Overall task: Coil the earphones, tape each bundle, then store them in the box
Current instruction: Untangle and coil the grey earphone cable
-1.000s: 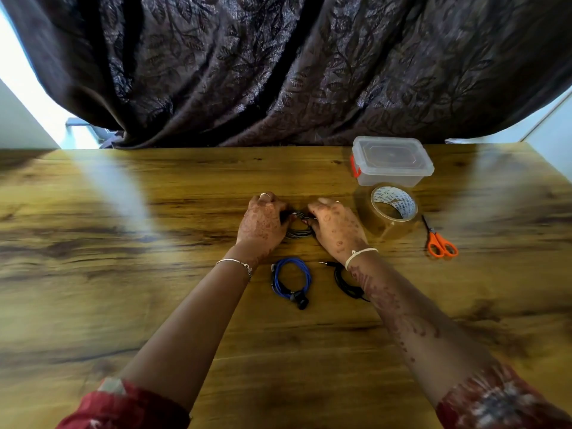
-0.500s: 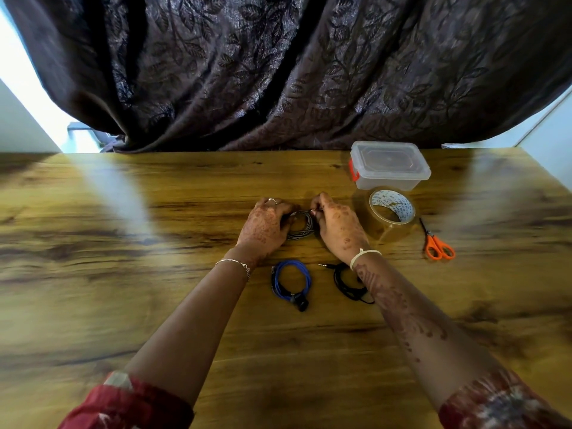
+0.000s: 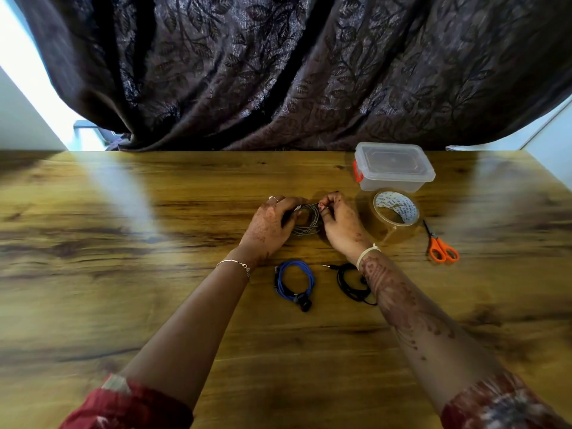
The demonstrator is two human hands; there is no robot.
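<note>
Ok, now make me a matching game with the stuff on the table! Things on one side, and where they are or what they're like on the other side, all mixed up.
Things:
1. blue earphones
2. scissors
3. box
4. grey earphones

Clues:
A. gripped by the left hand and the right hand
B. orange handles, right of the tape roll
C. lid on, nearest the curtain
D. coiled, lying with no hand on it

Pairs: 1-D, 2-B, 3-C, 4-A.
</note>
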